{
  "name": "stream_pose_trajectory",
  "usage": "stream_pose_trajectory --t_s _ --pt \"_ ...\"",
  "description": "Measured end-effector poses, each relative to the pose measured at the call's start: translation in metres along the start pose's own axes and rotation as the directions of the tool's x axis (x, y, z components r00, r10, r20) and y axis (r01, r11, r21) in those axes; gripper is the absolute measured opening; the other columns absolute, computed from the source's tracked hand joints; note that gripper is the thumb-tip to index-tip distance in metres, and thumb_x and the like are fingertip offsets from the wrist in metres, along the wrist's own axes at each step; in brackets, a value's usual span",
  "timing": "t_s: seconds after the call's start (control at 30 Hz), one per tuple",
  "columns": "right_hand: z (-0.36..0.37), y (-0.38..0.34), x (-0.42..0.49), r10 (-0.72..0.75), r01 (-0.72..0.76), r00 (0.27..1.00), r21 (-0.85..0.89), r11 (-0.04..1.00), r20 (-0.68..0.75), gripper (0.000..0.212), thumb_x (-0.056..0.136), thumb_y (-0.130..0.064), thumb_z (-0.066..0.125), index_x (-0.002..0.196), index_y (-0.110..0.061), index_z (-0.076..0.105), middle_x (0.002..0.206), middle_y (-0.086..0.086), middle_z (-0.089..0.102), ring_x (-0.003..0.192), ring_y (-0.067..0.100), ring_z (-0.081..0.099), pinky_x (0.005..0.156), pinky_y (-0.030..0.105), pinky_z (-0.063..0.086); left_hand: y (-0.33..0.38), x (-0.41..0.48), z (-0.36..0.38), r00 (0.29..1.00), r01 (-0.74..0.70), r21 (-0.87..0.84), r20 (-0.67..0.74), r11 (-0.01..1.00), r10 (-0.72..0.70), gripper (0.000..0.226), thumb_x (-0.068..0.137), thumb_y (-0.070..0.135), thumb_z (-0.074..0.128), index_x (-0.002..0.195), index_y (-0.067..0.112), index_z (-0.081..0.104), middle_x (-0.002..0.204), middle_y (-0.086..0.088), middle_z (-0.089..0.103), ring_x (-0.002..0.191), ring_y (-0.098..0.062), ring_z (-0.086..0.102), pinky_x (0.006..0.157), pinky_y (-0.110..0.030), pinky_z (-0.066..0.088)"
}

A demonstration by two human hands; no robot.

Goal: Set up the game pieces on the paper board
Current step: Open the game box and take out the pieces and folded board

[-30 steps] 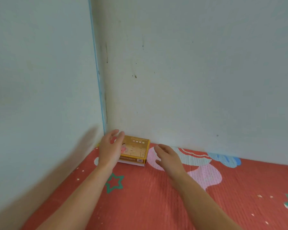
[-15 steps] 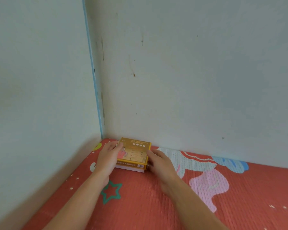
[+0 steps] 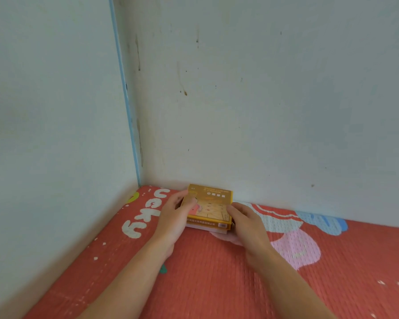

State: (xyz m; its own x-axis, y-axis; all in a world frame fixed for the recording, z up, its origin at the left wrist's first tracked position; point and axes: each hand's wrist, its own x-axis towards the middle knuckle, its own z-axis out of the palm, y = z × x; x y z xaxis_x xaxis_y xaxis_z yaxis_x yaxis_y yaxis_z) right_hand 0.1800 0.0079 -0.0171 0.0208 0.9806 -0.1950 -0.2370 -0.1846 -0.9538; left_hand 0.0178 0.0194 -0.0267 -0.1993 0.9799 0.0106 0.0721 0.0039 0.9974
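Mat: a red padded mat (image 3: 217,284) with cartoon print is spread underneath; it is judged soft and grippy enough for a box to be set down without sliding.
Left hand: the left hand (image 3: 173,217) is wrapped round the box's left edge, with the thumb laid on the lid.
Right hand: the right hand (image 3: 247,224) is curled against the right near corner.
Game box: a flat yellow game box (image 3: 210,203), with a pale base showing under the lid, is held between both hands just in front of the back wall; whether it is lifted off the mat cannot be told.
Handling: stiff, light cardboard is expected, with loose pieces shifting inside. The lid could slide off, so the base should be gripped at both sides and the box kept level.
Contents: no pieces or paper board are seen.
Back wall: a pale, marked back wall (image 3: 263,111) is met by a side panel (image 3: 44,111) at the corner.
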Motion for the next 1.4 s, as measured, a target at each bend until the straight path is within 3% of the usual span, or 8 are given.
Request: stream_pose_trajectory --t_s 0.17,0.27,0.43,0.6,0.77,1.13,1.27,1.4 --pt "-0.005 0.002 0.001 -0.148 0.132 0.988 -0.242 0.961 -0.049 0.022 0.092 -0.023 0.059 0.113 -0.023 0.065 0.114 -0.002 0.068 0.102 0.017 0.067 0.082 0.041 0.058 0.005 -0.002 0.004 0.999 -0.029 0.002 0.040 1.000 0.029 0.031 0.089 0.029 0.063 0.120 0.029 0.060 0.110 0.018 0.065 0.098 0.007 0.061 0.074 -0.013 0.045" --pt "-0.004 -0.002 -0.001 -0.357 0.291 0.934 -0.624 0.725 0.020 0.045 0.088 -0.030 0.064 0.131 -0.024 0.054 0.117 -0.014 0.057 0.108 0.004 0.051 0.092 0.023 0.040 0.005 0.000 0.003 0.998 -0.053 -0.005 0.033 0.999 0.053 0.031 0.089 0.030 0.065 0.120 0.030 0.060 0.113 0.018 0.065 0.099 0.010 0.060 0.079 -0.010 0.048" --pt "0.008 0.001 -0.001 -0.456 0.406 0.874 -0.766 0.499 0.166 0.069 0.076 -0.045 0.073 0.139 -0.031 0.047 0.131 -0.015 0.050 0.123 0.011 0.043 0.096 0.025 0.039 0.008 0.001 -0.006 0.996 -0.080 -0.054 -0.038 0.995 0.078 0.033 0.088 0.027 0.066 0.122 0.027 0.061 0.117 0.012 0.065 0.109 -0.002 0.060 0.099 -0.032 0.048" --pt "0.023 0.004 0.000 -0.477 0.436 0.848 -0.817 0.377 0.233 0.066 0.080 -0.042 0.071 0.140 -0.035 0.045 0.138 -0.009 0.046 0.127 0.017 0.041 0.096 0.027 0.038 0.008 0.000 -0.024 0.985 -0.147 -0.077 -0.101 0.986 0.139 0.028 0.089 0.018 0.065 0.116 0.026 0.064 0.112 0.014 0.066 0.098 0.010 0.061 0.074 -0.007 0.047" --pt "0.045 0.009 0.005 -0.499 0.438 0.810 -0.883 0.169 0.307 0.065 0.081 -0.053 0.063 0.141 -0.036 0.044 0.142 -0.006 0.048 0.127 0.022 0.040 0.102 0.036 0.039 0.004 0.004 -0.048 0.973 -0.165 -0.025 -0.170 0.986 0.158 0.037 0.081 0.037 0.068 0.118 0.031 0.064 0.115 0.011 0.067 0.111 -0.007 0.061 0.100 -0.038 0.046" --pt "0.098 0.029 0.015 -0.585 0.483 0.699 -0.875 -0.039 0.412 0.060 0.077 -0.067 0.039 0.122 -0.033 0.062 0.110 -0.004 0.069 0.108 0.027 0.060 0.095 0.046 0.046 -0.021 0.003 -0.096 0.929 -0.237 0.395 -0.174 0.888 0.326 0.040 0.073 0.061 0.064 0.112 0.054 0.054 0.127 0.027 0.048 0.101 -0.018 0.065 0.083 -0.053 0.055" --pt "0.105 0.039 0.022 -0.585 0.478 0.680 -0.872 -0.105 0.443 0.053 0.077 -0.062 0.041 0.113 -0.032 0.066 0.097 -0.003 0.072 0.104 0.029 0.063 0.096 0.051 0.047 -0.030 0.005 -0.107 0.924 -0.269 0.576 -0.074 0.772 0.376 0.069 0.065 0.069 0.055 0.125 0.036 0.058 0.143 0.019 0.039 0.132 -0.006 0.038 0.110 -0.035 0.034" --pt "0.106 0.048 0.028 -0.565 0.463 0.677 -0.870 -0.171 0.471 0.051 0.075 -0.060 0.041 0.106 -0.030 0.068 0.087 -0.002 0.073 0.103 0.029 0.064 0.096 0.055 0.045 -0.030 0.007 -0.110 0.925 -0.285 0.689 0.015 0.666 0.380 0.082 0.063 0.073 0.047 0.132 0.029 0.055 0.147 0.015 0.034 0.139 -0.007 0.025 0.113 -0.021 0.016"
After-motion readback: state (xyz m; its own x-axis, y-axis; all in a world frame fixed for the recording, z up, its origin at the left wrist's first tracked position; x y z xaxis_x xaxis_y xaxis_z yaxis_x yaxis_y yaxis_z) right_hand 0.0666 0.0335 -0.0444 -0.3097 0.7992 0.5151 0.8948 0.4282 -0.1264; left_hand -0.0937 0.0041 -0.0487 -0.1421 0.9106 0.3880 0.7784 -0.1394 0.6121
